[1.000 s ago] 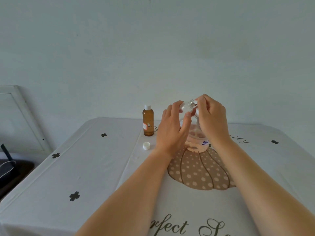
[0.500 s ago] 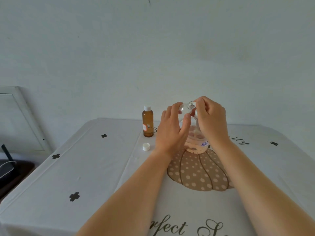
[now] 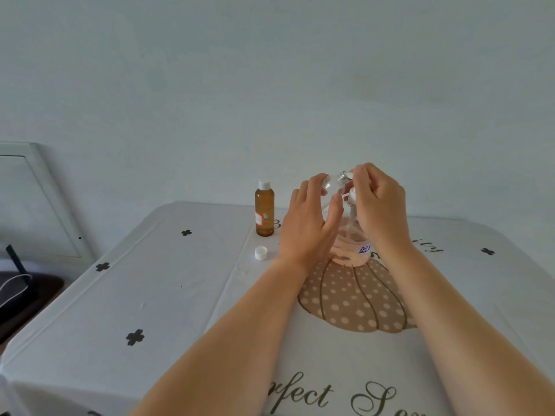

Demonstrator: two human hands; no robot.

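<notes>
Left hand (image 3: 309,226) is up in front of the chest in the head view, its back turned to the camera. Its fingers curl round a small clear bottle (image 3: 330,189), with the thumb pressed on the near side. The bottle lies tilted, its neck pointing up and to the right. The forearm rises from the lower edge of the picture with the wrist almost straight.

Right hand (image 3: 380,205) meets it from the other side. Thumb and forefinger are closed in a narrow pinch on the silver top (image 3: 343,176) of the small clear bottle, and the remaining fingers are folded down below. The wrist is bent so the knuckles face up and left, and the right forearm runs in from the lower right corner. The two hands almost touch at the fingertips.

Below and behind them a large bottle (image 3: 350,252) with pinkish liquid and a blue label stands on the tabletop (image 3: 168,295), at the top of a spotted pumpkin print (image 3: 354,298). A white round piece (image 3: 352,196) shows just under the right fingers; I cannot tell whether it is gripped. An amber bottle (image 3: 264,213) stands upright just beyond the left hand. A loose white cap (image 3: 260,253) lies near the bottle's foot, apart from it.
</notes>
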